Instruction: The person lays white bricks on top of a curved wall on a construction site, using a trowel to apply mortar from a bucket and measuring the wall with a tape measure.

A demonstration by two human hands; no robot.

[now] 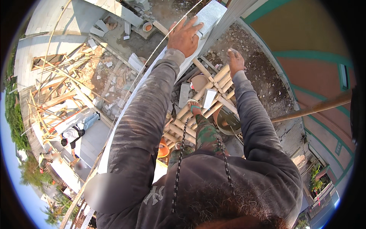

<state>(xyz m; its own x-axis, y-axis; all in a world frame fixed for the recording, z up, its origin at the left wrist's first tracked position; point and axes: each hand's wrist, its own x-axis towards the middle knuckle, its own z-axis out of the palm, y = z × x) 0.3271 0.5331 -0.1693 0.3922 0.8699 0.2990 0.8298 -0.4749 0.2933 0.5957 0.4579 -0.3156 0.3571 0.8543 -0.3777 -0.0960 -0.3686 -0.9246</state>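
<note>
Over the top of a narrow light-coloured wall [186, 71] my left hand [185, 37] lies with its fingers stretched and spread. Its fingertips touch or lie right beside a pale grey block [210, 16] that sits on the wall. A taut pale string [155, 53] runs along the wall, close by this hand. To the right of the wall, my right hand [235, 61] is raised in the air with its fingers curled together. Anything between those fingers is too small to make out. Both dark sleeves are dusty.
Below me, bamboo scaffold poles [221, 78] carry my sandalled foot, a white block [209, 98] and a grey block [184, 94]. A bucket of murky water [228, 121] and an orange container [163, 149] are nearby. Far left, a person [78, 131] bends near scattered lumber [57, 82].
</note>
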